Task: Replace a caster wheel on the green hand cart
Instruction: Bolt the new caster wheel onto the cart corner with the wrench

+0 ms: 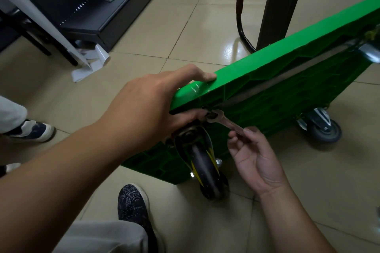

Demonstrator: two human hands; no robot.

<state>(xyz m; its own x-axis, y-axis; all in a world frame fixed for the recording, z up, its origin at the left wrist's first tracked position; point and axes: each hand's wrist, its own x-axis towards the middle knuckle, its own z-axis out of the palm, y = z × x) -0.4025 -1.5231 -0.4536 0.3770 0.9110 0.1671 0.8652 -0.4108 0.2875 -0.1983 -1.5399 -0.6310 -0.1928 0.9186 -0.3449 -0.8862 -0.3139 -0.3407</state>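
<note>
The green hand cart (pixel 267 88) stands tipped on its long edge, ribbed underside facing me. My left hand (pixel 148 104) grips the cart's near corner, thumb on the top edge and fingers under it beside the caster mount. A black caster wheel (pixel 205 168) with a yellow-marked fork hangs from that corner. My right hand (pixel 253 154) pinches the handle of a metal wrench (pixel 224 121), whose head sits at a fastener just above the caster. A grey caster (pixel 322 129) rests on the floor to the right.
Beige floor tiles lie all around. My black shoe (pixel 131 205) is below the cart. Another person's shoe (pixel 30 131) is at the left. A dark shelf unit (pixel 98 20) stands at the back left, a black table leg (pixel 281 4) behind the cart, and paper rolls (pixel 90 61).
</note>
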